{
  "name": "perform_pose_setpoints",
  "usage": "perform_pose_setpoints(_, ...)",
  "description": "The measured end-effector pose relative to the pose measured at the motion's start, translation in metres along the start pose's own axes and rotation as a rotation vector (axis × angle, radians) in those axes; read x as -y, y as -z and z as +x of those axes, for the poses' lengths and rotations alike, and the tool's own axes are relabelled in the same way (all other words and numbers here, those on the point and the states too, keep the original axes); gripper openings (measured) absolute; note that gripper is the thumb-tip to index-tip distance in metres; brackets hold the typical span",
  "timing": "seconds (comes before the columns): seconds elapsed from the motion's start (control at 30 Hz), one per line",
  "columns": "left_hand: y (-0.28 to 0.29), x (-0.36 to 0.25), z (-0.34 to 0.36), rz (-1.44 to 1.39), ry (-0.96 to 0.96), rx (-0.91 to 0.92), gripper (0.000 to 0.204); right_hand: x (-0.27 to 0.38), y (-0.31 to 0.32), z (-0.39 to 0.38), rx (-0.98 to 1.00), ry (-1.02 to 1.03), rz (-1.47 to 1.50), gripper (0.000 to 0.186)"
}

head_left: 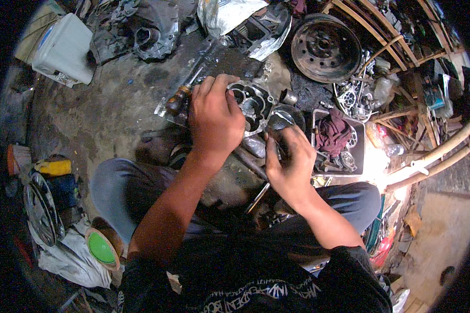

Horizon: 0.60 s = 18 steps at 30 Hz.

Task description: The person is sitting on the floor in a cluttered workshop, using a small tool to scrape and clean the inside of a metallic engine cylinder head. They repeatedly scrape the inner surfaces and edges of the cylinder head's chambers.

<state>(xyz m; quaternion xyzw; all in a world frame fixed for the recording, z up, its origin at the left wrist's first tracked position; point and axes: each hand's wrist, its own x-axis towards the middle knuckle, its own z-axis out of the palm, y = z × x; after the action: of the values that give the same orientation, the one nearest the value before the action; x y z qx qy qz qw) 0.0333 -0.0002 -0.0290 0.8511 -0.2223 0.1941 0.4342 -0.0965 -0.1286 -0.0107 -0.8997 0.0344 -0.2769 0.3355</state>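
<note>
In the head view my left hand [216, 115] has its fingers curled over the left side of a metal housing [256, 104] with round openings, holding it. Left of that hand lies a screwdriver with a brown handle [177, 101] on a dark plate. My right hand [292, 167] is bent, fingers closed around something small and dark that I cannot make out, just below the housing's right side. A dark round dish [291, 117] sits behind these fingers. A small metal cylinder [289, 96] stands right of the housing. A metal rod [256, 197] lies below, between my knees.
A tray [357, 167] at right holds a maroon rag [331, 131] and metal parts. Behind are a steel wheel rim [326, 47], a metal casing [154, 31] and a pale box [62, 49]. Wooden poles [436, 156] lean at right; wheel covers [42, 208] lie at left.
</note>
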Motion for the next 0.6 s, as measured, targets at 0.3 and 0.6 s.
perform_pose_setpoints(0.3,0.001,0.001,0.001,-0.011,-0.003,0.009,0.023,-0.008,0.0,0.009,0.003,-0.017,-0.025,0.017)
perform_pose_setpoints(0.6,0.004,-0.001,0.0,-0.028,0.038,0.041,0.023,-0.004,0.001,0.009,-0.005,-0.013,-0.01,0.014)
